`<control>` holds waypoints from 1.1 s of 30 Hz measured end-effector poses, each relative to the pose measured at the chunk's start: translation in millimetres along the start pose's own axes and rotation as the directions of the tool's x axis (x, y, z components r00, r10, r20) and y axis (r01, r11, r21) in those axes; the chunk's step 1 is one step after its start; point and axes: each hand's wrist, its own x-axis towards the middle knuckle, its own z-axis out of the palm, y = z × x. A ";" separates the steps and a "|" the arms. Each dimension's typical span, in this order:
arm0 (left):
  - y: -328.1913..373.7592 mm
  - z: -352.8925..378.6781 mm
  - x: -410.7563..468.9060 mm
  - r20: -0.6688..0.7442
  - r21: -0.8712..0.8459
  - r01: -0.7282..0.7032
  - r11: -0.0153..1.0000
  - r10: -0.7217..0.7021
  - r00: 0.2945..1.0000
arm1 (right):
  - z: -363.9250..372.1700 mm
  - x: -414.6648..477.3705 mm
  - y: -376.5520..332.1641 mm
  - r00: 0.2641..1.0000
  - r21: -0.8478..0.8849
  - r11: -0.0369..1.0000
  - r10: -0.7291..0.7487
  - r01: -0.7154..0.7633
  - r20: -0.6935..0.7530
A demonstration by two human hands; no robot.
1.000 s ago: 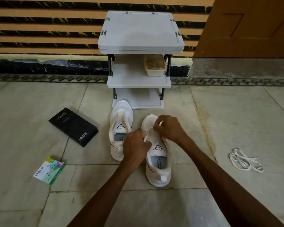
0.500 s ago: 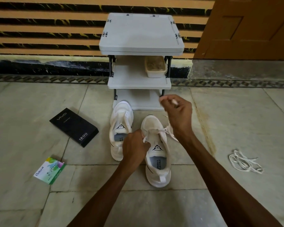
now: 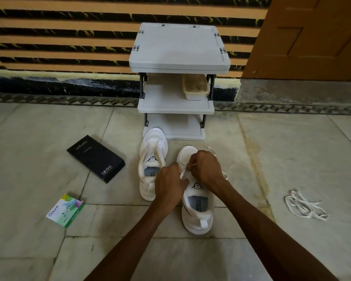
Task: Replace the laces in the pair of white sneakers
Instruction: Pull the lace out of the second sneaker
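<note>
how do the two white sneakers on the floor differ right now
The right sneaker lies nearer the person, with both hands, left hand and right hand, working a white lace at its eyelets. The left sneaker sits untouched, farther back, toe by the rack. Both are white, toes pointing away.

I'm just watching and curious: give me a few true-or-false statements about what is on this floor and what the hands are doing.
1. Both hands work on the right sneaker. True: the left hand and right hand pinch its lace.
2. The black box sits on the shelf unit. False: it lies on the floor.
3. A loose lace bundle lies to the right. True.
4. The left sneaker is being held. False: no hand grips it.
</note>
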 end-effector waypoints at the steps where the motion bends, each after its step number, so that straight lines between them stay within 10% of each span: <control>1: -0.2 0.4 0.1 0.000 0.014 -0.004 1.000 0.004 1.000 | 1.3 0.6 1.7 1.000 0.031 0.999 0.015 -0.015 0.003; 17: 6.1 4.7 0.4 0.035 0.081 0.027 0.996 -0.030 0.999 | 14.8 10.3 15.0 0.993 0.175 0.978 0.109 -0.116 0.053; 23: 2.5 8.0 2.4 0.056 0.077 0.013 0.997 -0.017 0.998 | -21.2 5.3 24.5 0.953 0.843 0.494 0.297 -0.212 0.066; 27: 2.2 8.9 3.9 0.094 0.055 0.035 0.998 -0.040 0.995 | -19.5 1.5 20.3 0.989 0.286 0.948 0.124 -0.142 0.083; 33: -2.3 4.5 9.3 0.208 0.017 0.052 0.998 -0.055 0.977 | -12.5 -1.4 10.2 0.995 0.071 0.993 0.094 -0.096 0.036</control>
